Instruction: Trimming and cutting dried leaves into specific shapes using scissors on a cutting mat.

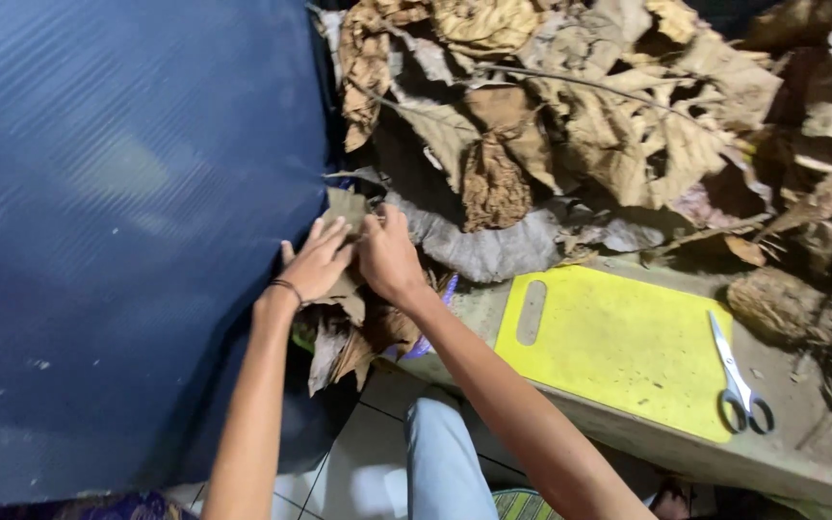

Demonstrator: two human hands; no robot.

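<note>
Hands together on a dry brown leaf

Both hands meet at the left edge of the big leaf pile (570, 125). The left hand (315, 265) lies flat on the dry leaf (347, 207), and the right hand (389, 258) pinches it just beside. The leaf stands tall, pointing far. A yellow cutting board (628, 347) and scissors (739, 385) lie well to the right, nearer the right hand.

— What can be counted here?
— One yellow cutting board (628, 347), and one pair of scissors (739, 385) lying on it.
— Hands?
— Two: one left hand (315, 262), one right hand (389, 255), with one dark band on the left wrist (286, 285).
— And the dry leaves (570, 116)?
— One big heap, too tangled to count singly.
</note>
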